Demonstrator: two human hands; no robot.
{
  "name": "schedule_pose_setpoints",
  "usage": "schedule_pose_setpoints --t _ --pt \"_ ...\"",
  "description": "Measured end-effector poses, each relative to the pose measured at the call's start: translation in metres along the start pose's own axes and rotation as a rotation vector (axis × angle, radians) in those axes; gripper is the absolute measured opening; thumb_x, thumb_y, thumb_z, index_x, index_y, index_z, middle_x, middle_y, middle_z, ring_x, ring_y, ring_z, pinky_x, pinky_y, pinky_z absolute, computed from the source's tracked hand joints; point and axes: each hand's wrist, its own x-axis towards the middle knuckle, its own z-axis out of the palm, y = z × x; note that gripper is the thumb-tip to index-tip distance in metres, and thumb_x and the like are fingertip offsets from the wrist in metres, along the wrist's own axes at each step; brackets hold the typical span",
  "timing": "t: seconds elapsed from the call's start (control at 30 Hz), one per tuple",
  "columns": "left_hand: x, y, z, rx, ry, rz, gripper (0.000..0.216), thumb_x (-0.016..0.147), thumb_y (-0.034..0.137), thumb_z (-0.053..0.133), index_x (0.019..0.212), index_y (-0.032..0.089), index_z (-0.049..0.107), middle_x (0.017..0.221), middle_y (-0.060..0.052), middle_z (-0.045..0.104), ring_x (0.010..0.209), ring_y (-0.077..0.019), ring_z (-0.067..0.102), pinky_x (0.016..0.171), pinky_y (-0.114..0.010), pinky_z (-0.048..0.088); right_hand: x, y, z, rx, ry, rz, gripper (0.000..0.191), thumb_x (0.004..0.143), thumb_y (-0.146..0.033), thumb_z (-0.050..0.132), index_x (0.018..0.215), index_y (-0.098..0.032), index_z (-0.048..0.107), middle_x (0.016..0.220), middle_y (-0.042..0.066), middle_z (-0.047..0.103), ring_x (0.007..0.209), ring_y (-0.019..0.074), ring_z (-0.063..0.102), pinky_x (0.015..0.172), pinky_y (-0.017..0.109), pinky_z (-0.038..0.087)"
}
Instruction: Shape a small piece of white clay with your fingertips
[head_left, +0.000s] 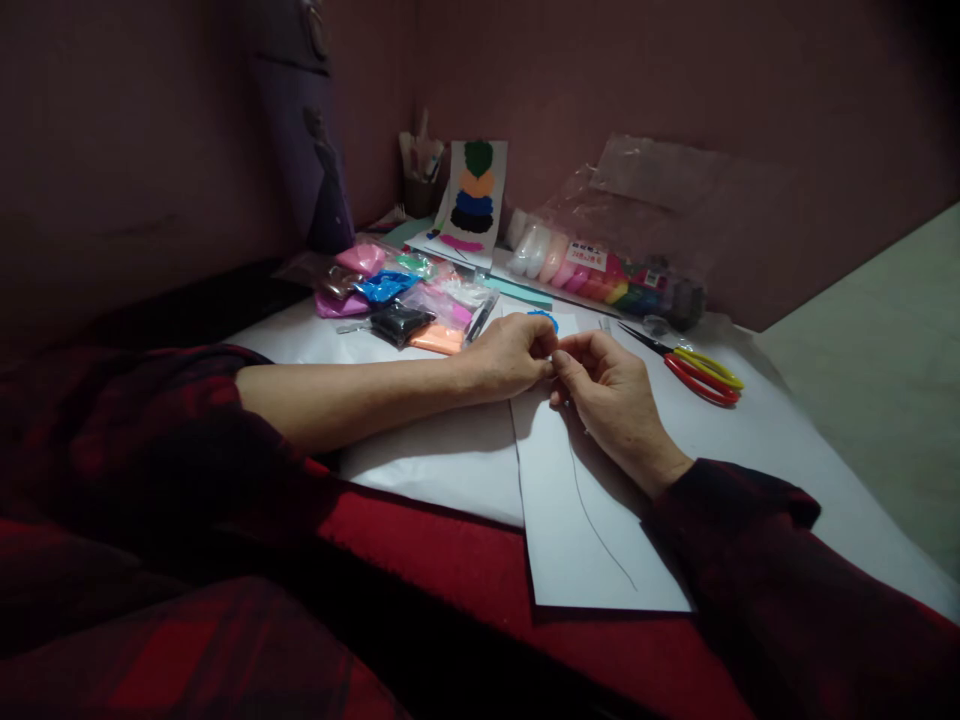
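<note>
My left hand (510, 355) and my right hand (611, 395) meet fingertip to fingertip over a white card (585, 500) that bears a curved pencil line. Both hands are closed in a pinch on something tiny that I cannot make out. A small blue piece (544, 318) lies on the card just beyond my left hand's fingers. Both forearms rest on the white sheet, in dark red checked sleeves.
Red and yellow scissors (701, 375) lie to the right of my hands. Several small bags of coloured clay (397, 295) sit at the back left, a long clay pack (607, 275) at the back right, and a card with coloured clay shapes (472, 200) leans against the wall.
</note>
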Motion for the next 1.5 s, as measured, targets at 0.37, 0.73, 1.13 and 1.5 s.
schedule_pose_setpoints --t 0.37,0.73,1.13,1.5 --pt "0.0003 0.0006 -0.0002 0.003 -0.004 -0.014 0.007 0.075 0.016 0.062 0.08 0.012 0.059 0.07 0.0 0.061 0.067 -0.0105 0.055 0.072 -0.032 0.051 0.0005 -0.001 0.0005 0.001 -0.002 -0.002 0.007 0.083 -0.025 0.061 0.082 -0.019 0.057 0.066 -0.003 0.061 0.044 0.0096 0.056 0.043 0.026 0.045" --pt "0.0007 -0.0001 0.0001 0.006 -0.004 -0.009 0.005 0.075 0.015 0.061 0.079 0.013 0.058 0.07 0.001 0.061 0.066 -0.0095 0.056 0.067 -0.027 0.05 -0.0001 -0.0003 0.0006 0.007 -0.003 0.005 0.008 0.083 -0.026 0.061 0.083 -0.019 0.057 0.067 -0.004 0.06 0.044 0.0086 0.055 0.043 0.024 0.044" --pt "-0.0004 0.0002 -0.0006 -0.006 -0.009 -0.004 0.005 0.075 0.016 0.06 0.079 0.013 0.058 0.068 0.0 0.061 0.065 -0.009 0.055 0.07 -0.028 0.05 -0.0002 -0.0024 -0.0001 0.006 -0.001 0.017 0.008 0.083 -0.026 0.062 0.082 -0.019 0.057 0.066 -0.004 0.06 0.044 0.0088 0.055 0.043 0.024 0.044" --pt "-0.0011 0.0038 -0.0028 0.007 -0.02 -0.015 0.005 0.075 0.015 0.06 0.079 0.012 0.058 0.069 0.0 0.061 0.066 -0.0099 0.054 0.07 -0.029 0.049 -0.0003 -0.0029 0.0005 0.004 0.001 0.017 0.007 0.083 -0.024 0.062 0.081 -0.019 0.057 0.065 -0.004 0.059 0.043 0.0088 0.055 0.042 0.024 0.044"
